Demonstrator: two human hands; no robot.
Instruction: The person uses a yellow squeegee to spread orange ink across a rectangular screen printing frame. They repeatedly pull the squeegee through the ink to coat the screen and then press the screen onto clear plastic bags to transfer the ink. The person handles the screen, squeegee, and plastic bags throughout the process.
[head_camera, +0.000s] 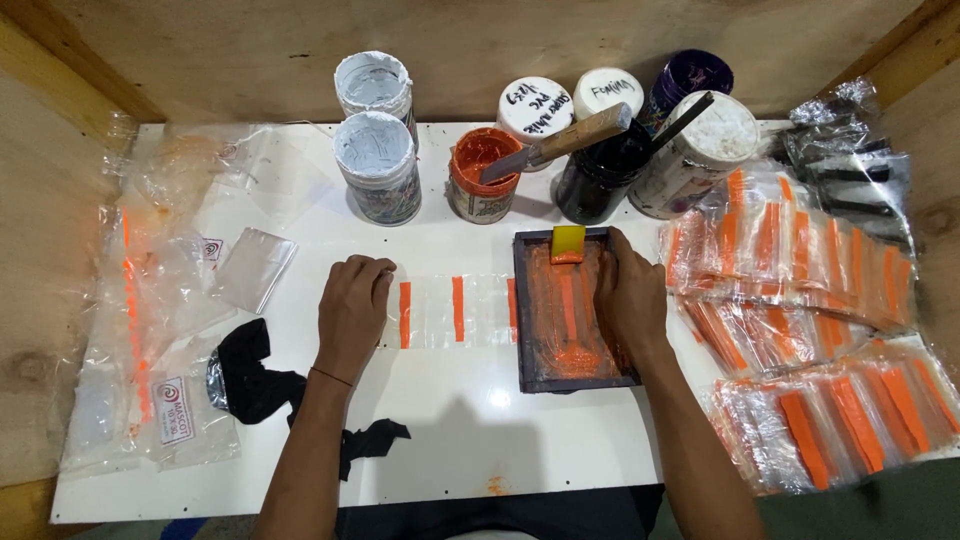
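Bright overhead light; glare on the white surface (480, 420) at 6 o'clock, soft shadows, sharp focus, slight edge distortion.

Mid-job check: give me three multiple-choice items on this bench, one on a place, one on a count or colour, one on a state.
1. Where does the right hand rest?
A. on the dark printing frame
B. on the black cloth
C. on a jar lid

2. How many orange stripes show on the clear strip between the left hand and the frame?
A. one
B. three
C. six

3. The orange ink pot is:
A. lidded
B. tipped over
C. open, a wooden-handled knife resting on it

Answers: 1 A, fingers lie along the frame's right edge. 2 B, three stripes show. 3 C, no lid, blade in the pot.
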